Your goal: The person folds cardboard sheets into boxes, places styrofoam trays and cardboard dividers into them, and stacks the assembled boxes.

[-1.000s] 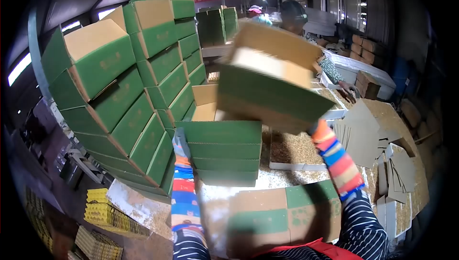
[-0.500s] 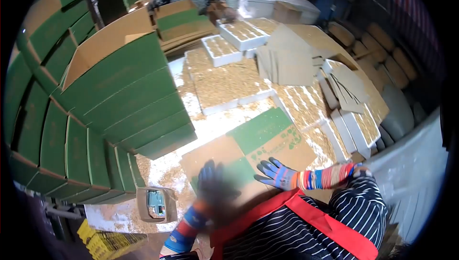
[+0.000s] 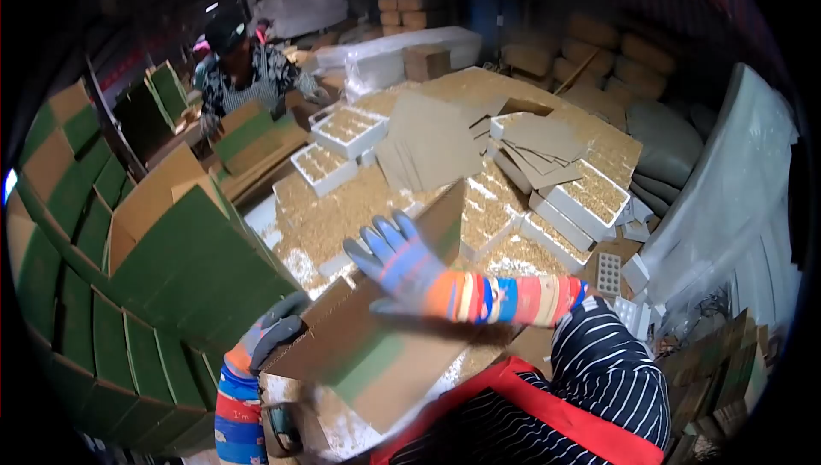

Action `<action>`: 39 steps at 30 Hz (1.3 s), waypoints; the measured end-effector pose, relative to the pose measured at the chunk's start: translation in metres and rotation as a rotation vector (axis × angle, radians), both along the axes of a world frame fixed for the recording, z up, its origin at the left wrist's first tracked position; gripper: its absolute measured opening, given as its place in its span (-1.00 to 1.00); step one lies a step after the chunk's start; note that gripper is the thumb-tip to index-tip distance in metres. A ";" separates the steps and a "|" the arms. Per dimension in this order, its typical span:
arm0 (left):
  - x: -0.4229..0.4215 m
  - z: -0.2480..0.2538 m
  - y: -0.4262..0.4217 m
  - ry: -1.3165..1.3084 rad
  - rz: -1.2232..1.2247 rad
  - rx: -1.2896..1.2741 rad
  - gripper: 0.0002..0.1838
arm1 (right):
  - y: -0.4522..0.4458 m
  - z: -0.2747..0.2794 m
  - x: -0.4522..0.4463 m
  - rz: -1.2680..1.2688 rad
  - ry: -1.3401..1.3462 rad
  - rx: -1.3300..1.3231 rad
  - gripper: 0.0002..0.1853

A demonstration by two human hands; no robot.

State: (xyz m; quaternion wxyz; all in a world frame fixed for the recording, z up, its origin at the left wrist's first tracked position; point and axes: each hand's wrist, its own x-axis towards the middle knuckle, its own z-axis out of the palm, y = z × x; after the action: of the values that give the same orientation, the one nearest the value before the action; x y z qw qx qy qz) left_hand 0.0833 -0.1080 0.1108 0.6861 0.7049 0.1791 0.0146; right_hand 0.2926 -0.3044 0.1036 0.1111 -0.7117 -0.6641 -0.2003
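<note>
In front of me a brown and green cardboard box (image 3: 329, 337) stands partly unfolded and tilted, its panels spread apart. My left hand (image 3: 275, 332), in a grey-palmed glove, is closed around the panel's left edge. My right hand (image 3: 402, 264), gloved in blue and grey, is raised over the box with its fingers spread. It is close to the box's upper panels; whether the palm presses on them I cannot tell. Striped elastic sleeves cover both forearms.
Stacked green cartons (image 3: 188, 277) line the left side. Beyond the box lie white foam trays (image 3: 349, 130) filled with brown granular material, and loose cardboard sheets (image 3: 432, 144). A co-worker (image 3: 248, 80) stands at the far side. Plastic-wrapped material (image 3: 727, 191) rises at right.
The flat cardboard has been lifted and partly opened. My left hand has moved left and gripped its edge; my right hand has risen leftward. The view has tilted up.
</note>
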 end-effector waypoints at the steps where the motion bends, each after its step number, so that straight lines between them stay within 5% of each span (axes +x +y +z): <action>1: -0.002 0.003 0.007 0.026 0.090 0.032 -0.40 | -0.004 -0.003 -0.004 -0.058 0.018 0.001 -0.13; 3: 0.001 -0.010 0.024 -0.170 0.310 0.614 -0.28 | -0.019 -0.016 -0.001 0.055 0.136 0.119 -0.37; 5: -0.002 0.000 0.022 -0.192 0.167 0.687 -0.34 | -0.033 -0.012 0.018 0.303 0.267 -0.065 -0.61; 6: -0.005 0.009 0.016 -0.221 0.296 0.727 -0.44 | -0.042 -0.005 0.031 0.489 0.332 0.034 -0.68; 8: -0.011 -0.013 0.023 -0.476 0.626 0.460 -0.51 | -0.063 0.018 0.044 0.720 0.580 0.241 -0.79; 9: -0.010 -0.020 0.022 -0.553 0.753 0.293 -0.52 | -0.072 0.016 0.046 0.762 0.821 0.066 -0.59; 11: 0.018 -0.043 -0.003 -0.380 0.264 1.042 -0.56 | -0.052 -0.013 0.022 0.809 0.811 -0.110 -0.44; 13: 0.041 -0.012 -0.055 0.161 -0.324 1.260 -0.56 | -0.027 -0.038 0.035 0.673 1.347 -0.417 -0.36; 14: 0.033 -0.064 -0.004 -0.076 -0.158 0.479 -0.55 | -0.019 -0.035 0.040 0.566 1.624 -0.462 -0.33; 15: 0.025 -0.112 0.051 -0.293 0.000 -0.301 -0.53 | -0.003 -0.060 0.060 0.426 1.592 -0.215 -0.32; 16: 0.031 -0.050 -0.001 -0.810 0.261 -0.683 -0.51 | 0.000 -0.064 0.065 0.336 1.676 -0.217 -0.31; 17: 0.034 -0.069 0.007 -0.733 0.352 -0.332 -0.35 | 0.000 -0.066 0.070 0.237 1.754 -0.224 -0.30; 19: 0.044 -0.068 -0.019 -0.260 0.454 0.592 -0.03 | -0.012 -0.012 0.040 0.037 1.228 -0.306 -0.35; 20: 0.048 -0.056 -0.034 -0.261 0.566 0.336 0.19 | -0.007 -0.018 0.047 0.148 0.604 -0.021 -0.52; 23: 0.044 -0.111 0.008 -0.051 0.505 1.040 0.26 | 0.020 -0.011 0.072 0.211 0.425 -0.234 -0.57; 25: 0.046 -0.091 -0.008 -0.234 0.670 0.925 0.16 | 0.036 -0.003 0.080 0.257 0.307 -0.341 -0.55; 27: 0.048 -0.103 -0.006 -0.331 0.635 0.055 -0.10 | 0.021 -0.031 0.071 0.256 0.221 -0.332 -0.43; 29: 0.041 -0.134 0.040 -0.098 0.286 -0.211 -0.44 | -0.004 -0.046 0.083 0.322 0.755 -0.100 -0.35; 31: 0.036 -0.122 0.051 0.107 0.053 0.366 -0.48 | -0.007 -0.077 0.082 -0.471 0.728 0.056 -0.20; 32: 0.028 -0.121 0.048 0.096 -0.011 0.609 -0.50 | -0.021 -0.063 0.075 -0.221 1.014 -0.059 -0.20; 34: 0.019 -0.095 0.041 0.060 -0.155 1.119 -0.52 | -0.011 -0.100 0.081 0.211 1.140 0.118 -0.27; 35: 0.019 -0.074 0.032 0.438 0.044 0.518 -0.54 | -0.017 -0.110 0.090 0.256 1.131 0.122 -0.27; 37: 0.007 -0.049 -0.054 -0.085 0.380 0.746 -0.52 | -0.039 -0.104 0.092 0.340 1.124 0.127 -0.25; 39: -0.044 -0.224 -0.007 0.019 0.247 1.282 -0.53 | -0.059 -0.093 0.082 0.424 1.125 0.125 -0.21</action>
State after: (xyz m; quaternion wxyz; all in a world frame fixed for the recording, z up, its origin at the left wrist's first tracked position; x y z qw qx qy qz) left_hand 0.0392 -0.1151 -0.1135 0.1214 0.9487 0.2207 0.1910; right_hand 0.3747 -0.3631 0.0106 0.5241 -0.5526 -0.6181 0.1947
